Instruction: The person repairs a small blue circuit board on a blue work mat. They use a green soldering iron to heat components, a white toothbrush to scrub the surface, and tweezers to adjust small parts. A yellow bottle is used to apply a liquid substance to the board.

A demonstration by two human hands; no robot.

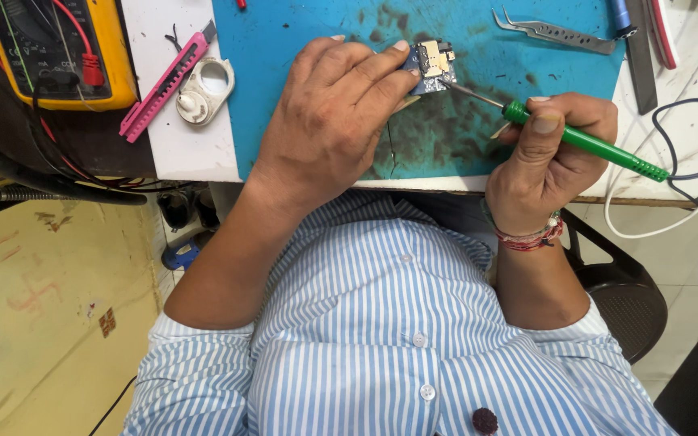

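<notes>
- The left hand is pinching a small circuit board against the blue mat on the worktop.
- The right hand is gripping a green soldering iron, its tip touching the board's near edge.
- Seemingly mid-soldering; the following move calls for a steady tip.
- A pink cutter is lying far left.

Count on the bench: two hands, the left hand and the right hand; one small circuit board; one green-handled soldering iron; one blue work mat; one pink utility knife; one yellow multimeter; one pair of metal tweezers.
</notes>
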